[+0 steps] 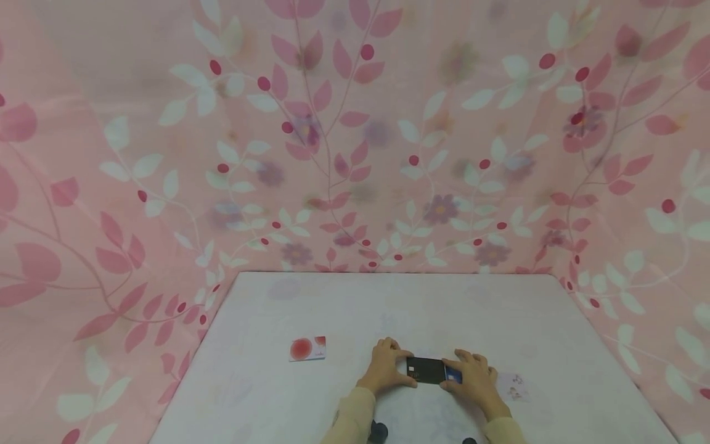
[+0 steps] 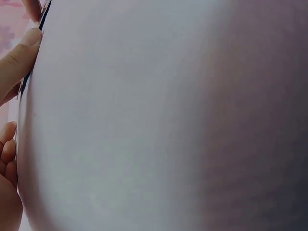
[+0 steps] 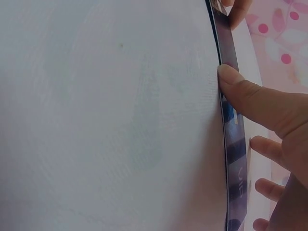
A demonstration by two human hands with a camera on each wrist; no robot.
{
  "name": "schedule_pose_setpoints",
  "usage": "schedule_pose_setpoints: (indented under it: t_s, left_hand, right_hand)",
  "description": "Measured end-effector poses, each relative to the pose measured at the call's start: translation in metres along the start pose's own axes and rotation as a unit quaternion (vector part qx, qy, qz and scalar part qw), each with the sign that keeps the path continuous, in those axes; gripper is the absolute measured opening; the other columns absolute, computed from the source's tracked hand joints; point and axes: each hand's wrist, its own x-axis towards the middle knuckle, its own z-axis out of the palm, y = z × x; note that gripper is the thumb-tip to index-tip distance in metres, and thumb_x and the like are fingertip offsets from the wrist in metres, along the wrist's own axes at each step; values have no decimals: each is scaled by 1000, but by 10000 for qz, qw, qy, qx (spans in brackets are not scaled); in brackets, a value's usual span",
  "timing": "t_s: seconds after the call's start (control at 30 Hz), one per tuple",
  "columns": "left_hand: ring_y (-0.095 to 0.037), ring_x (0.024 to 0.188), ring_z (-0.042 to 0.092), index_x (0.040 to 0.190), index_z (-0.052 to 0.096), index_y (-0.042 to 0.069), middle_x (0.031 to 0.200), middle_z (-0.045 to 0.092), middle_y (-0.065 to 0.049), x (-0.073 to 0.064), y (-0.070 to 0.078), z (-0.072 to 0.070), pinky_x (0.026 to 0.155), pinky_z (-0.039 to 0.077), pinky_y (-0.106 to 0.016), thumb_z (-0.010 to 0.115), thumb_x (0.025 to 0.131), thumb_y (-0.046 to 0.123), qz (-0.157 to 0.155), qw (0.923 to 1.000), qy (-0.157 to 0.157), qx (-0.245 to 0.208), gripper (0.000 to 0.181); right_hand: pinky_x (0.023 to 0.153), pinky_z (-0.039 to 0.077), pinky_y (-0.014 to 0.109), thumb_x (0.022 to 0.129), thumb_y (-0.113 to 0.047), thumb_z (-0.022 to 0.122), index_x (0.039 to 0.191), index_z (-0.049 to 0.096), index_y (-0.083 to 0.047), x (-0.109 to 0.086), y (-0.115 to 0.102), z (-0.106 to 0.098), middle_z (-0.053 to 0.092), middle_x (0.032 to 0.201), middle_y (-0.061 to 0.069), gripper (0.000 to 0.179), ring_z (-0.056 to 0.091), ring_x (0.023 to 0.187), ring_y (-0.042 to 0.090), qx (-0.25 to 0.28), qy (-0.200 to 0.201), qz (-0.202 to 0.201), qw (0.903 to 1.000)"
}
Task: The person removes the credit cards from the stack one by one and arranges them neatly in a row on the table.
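Observation:
A black bank card [image 1: 426,372] with a pale chip lies flat on the white table. My left hand [image 1: 384,369] pinches its left end, thumb on the near edge and forefinger on the far edge. My right hand [image 1: 473,377] holds the right end the same way. Under that hand a blue card [image 1: 453,375] shows beside the black one, partly hidden by the palm. In the right wrist view the thumb [image 3: 233,79] presses the edge, and a bluish-purple card [image 3: 237,185] lettered VIP runs below it. Only a thin dark card edge [image 2: 30,77] shows in the left wrist view.
A white card with red circles [image 1: 307,349] lies on the table to the left. Right of my right hand is a pale card with small figures [image 1: 513,387]. Dark round objects [image 1: 378,431] show at the near edge. Pink floral cloth [image 1: 355,185] hangs behind the table.

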Motion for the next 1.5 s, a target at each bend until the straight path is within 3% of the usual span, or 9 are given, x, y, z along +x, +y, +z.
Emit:
schedule_pose_setpoints:
  t_s: [0.23,0.5,0.8,0.97,1.5]
  left_hand:
    - [-7,85,32,105,72,25,94,41,7,-2,2,-4,75,32,-24,86,55,46,-184,9994,-180,-226,56]
    - [-7,86,32,104,73,23,95,43,7,-2,-1,-2,77,33,-25,86,56,45,-88,9992,-142,-365,54]
    - [-7,87,34,101,73,22,95,43,7,-4,2,-11,78,34,-25,89,54,39,-206,9983,-289,-454,52]
    - [-7,89,34,101,73,24,97,44,7,-3,1,-8,80,34,-25,89,54,40,-204,9982,-344,-455,52]
    - [-7,88,34,100,74,24,97,43,7,-4,-3,-2,79,34,-25,89,53,41,-48,9990,-176,-403,52]
  right_hand:
    - [86,25,71,68,-39,79,115,68,-14,-4,-2,1,48,132,23,54,32,118,53,102,94,9,9999]
    - [86,25,68,69,-36,78,115,67,-13,-8,-2,2,48,131,22,52,33,118,51,186,201,-36,9996]
    - [86,24,71,69,-40,78,117,66,-13,-8,-3,3,47,132,23,56,32,118,51,132,130,-138,9997]
    - [87,21,72,69,-40,78,118,66,-14,-10,-3,1,46,133,22,57,31,119,51,96,78,-121,9998]
    - [89,17,74,68,-40,78,117,66,-14,-8,-2,2,46,134,23,57,30,120,50,57,18,-52,10000]
